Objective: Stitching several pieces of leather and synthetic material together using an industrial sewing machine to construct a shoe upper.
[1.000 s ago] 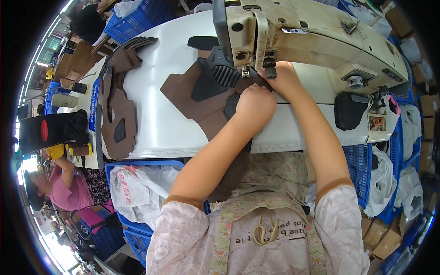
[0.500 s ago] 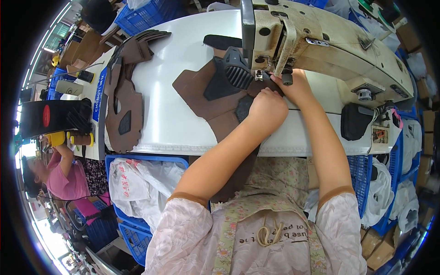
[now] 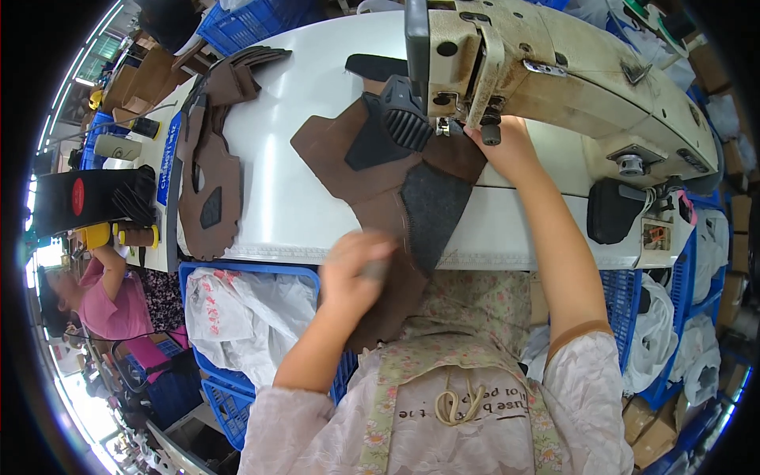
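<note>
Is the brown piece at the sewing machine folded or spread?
Spread: the brown piece lies across the white table, its end past the edge.

Wears a pale pinkish-white top [image 3: 463,447] with a crinkled, leafy texture and loose sleeves [image 3: 586,396], edged at right with a brown band [image 3: 582,333]. Shows dark lettering [image 3: 507,408] and a looped beige cord [image 3: 449,400] at the chest. Also wears a light green floral apron [image 3: 467,313] with daisy-patterned straps [image 3: 381,423] at left and right.
</note>
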{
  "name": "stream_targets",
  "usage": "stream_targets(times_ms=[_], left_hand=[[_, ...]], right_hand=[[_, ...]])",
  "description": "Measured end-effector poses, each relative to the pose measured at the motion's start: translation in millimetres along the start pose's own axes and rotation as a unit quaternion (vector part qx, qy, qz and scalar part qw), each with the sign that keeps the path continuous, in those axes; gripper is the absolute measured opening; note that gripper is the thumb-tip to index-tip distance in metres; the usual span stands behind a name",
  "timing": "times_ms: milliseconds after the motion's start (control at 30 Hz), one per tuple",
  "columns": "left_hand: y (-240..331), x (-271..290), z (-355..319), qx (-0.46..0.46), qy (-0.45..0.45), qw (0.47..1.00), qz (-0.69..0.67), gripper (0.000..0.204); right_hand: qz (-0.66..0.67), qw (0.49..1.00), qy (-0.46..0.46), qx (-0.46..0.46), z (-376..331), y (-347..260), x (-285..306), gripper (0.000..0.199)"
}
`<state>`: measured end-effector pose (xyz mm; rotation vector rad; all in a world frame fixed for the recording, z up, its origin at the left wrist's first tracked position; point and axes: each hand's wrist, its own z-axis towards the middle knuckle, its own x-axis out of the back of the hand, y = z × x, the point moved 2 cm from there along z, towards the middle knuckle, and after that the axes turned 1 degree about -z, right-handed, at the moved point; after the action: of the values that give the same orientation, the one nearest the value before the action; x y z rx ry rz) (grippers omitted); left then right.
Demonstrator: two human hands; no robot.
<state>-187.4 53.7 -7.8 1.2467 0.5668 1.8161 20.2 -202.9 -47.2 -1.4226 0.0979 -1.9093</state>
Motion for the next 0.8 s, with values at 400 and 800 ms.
stream_targets(times_ms=[400,800], left_hand=[[-3.6,37.4,-134.8,0.567,0.122,0.641,-0.503,0.056],[60.4,194.8,96.9,0.150,-0.187,0.926,0.290,0.035]], right_hand=[[-0.019,0.999,0.013,0.027,1.9,-11.2,4.7,0.009],[-0.108,0.988,0.068,0.084,-17.6,-24.4,5.0,0.016]])
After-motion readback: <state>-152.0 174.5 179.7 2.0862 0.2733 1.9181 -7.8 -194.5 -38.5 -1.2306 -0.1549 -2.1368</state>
